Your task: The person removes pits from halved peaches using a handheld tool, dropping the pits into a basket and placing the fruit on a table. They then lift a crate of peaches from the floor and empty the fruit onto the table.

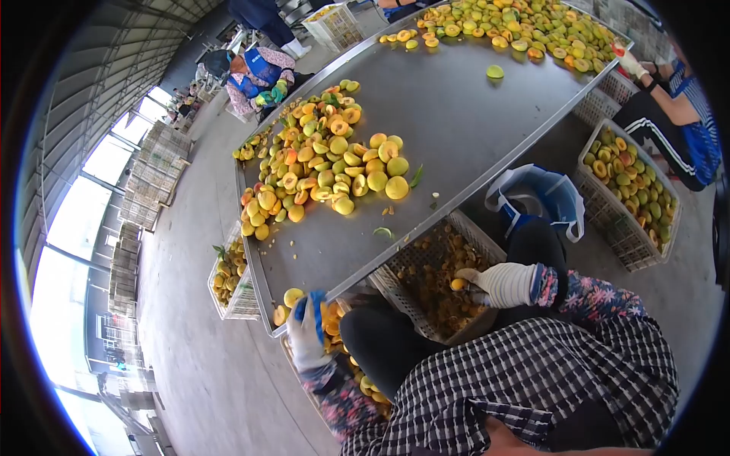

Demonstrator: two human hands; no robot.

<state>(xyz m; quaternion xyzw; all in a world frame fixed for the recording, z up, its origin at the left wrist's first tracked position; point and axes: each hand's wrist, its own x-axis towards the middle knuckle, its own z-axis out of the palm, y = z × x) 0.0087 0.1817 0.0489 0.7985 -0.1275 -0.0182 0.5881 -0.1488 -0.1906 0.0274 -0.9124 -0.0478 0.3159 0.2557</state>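
My left hand (306, 330), in a white glove with blue fingertips, is at the near left corner of the metal table (456, 137). Its fingers point up and stand apart, right by a halved apricot-like fruit (293, 296). Below it, orange halves (331, 318) lie in a crate partly hidden by my knee. My right hand (508, 285), in a white ribbed glove, is closed over a crate of brown scraps (437, 273). A small yellow-orange fruit piece (458, 284) shows at its thumb; the rest of the grip is hidden.
A heap of whole and halved fruit (327, 159) covers the table's left part; another (525, 30) lies at its far end. A blue-white bag (544, 197) and a full crate (631, 190) stand right. Co-workers sit at the far left (258, 76) and right (684, 114).
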